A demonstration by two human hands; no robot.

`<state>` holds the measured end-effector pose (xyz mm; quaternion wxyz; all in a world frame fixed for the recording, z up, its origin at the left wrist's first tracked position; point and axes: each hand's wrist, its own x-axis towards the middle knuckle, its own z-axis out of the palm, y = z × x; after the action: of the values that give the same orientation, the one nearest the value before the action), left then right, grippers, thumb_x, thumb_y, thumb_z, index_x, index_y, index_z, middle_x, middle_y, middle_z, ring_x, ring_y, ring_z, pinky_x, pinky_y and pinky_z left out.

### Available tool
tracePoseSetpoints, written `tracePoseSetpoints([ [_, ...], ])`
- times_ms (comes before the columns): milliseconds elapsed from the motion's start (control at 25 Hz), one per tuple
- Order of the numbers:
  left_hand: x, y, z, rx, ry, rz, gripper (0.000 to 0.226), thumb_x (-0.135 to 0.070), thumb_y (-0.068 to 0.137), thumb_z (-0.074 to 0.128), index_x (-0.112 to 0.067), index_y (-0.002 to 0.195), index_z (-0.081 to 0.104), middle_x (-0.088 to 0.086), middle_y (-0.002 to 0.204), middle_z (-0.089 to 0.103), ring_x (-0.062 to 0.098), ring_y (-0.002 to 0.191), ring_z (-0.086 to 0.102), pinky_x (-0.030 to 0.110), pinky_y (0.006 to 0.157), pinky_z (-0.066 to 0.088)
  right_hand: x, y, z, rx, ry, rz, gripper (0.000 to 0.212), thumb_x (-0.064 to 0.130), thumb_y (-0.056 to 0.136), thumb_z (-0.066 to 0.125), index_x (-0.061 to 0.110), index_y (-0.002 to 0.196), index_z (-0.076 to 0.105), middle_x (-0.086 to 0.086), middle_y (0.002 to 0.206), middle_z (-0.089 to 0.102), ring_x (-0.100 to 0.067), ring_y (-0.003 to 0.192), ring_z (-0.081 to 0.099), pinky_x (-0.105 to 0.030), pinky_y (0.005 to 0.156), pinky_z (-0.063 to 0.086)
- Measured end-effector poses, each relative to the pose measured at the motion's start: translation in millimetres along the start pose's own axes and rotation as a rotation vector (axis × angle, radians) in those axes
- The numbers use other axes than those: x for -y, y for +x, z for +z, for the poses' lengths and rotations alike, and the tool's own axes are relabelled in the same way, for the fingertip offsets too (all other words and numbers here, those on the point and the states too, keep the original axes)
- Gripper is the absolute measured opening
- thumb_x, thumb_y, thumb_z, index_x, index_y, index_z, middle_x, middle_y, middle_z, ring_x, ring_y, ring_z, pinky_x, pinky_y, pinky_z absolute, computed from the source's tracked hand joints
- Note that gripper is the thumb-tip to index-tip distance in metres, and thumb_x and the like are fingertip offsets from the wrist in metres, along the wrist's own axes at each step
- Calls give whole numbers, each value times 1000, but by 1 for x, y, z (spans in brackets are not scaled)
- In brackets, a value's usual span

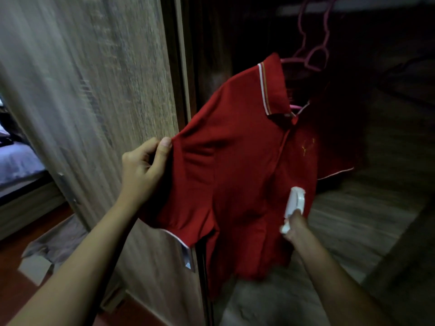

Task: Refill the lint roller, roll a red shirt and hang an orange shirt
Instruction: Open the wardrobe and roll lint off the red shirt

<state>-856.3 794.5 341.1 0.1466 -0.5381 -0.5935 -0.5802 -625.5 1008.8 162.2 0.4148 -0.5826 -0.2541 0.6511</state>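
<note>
Red shirt [237,165] hangs mid-frame on a pink hanger [313,55]; left hand [141,170] pinches its sleeve, right hand [297,225] grips the lint roller [294,204]. Hard rolling could yank it off.

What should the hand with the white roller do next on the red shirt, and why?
Probably draw the lint roller down the front of the red shirt. The right hand holds it against the lower front, and the left hand pinches the sleeve edge, pulling the cloth flat. The shirt hangs on a pink hanger, so a short downward stroke looks the easiest.
</note>
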Motion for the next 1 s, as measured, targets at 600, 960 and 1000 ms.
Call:
tracePoseSetpoints([
  [600, -57, -100, 52, 478, 62, 273, 30, -37, 90, 52, -8, 81, 53, 11, 61, 62, 32, 62, 63, 37, 50, 46, -8, -125, -102, -259, -299, -416, 41, 43, 97, 33, 10, 104, 55, -6, 59, 48, -19, 49, 46, -27, 46, 34],
  [960, -109, -183, 83, 847, -33, 389, 25, -32, 94, 43, -10, 95, 55, 18, 88, 69, 40, 84, 64, 43, 66, 47, -92, -266, -201, -583, -393, -572, 38, 35, 98, 35, 5, 103, 57, -23, 95, 65, -28, 79, 61, -31, 69, 44],
  [1000, -119, -194, 90, 891, -26, 401, 27, -31, 94, 42, -9, 101, 56, 19, 96, 68, 40, 89, 64, 43, 70, 48, -102, -278, -216, -617, -395, -568, 38, 34, 98, 35, 4, 105, 57, -22, 98, 64, -29, 85, 60, -34, 74, 44],
])
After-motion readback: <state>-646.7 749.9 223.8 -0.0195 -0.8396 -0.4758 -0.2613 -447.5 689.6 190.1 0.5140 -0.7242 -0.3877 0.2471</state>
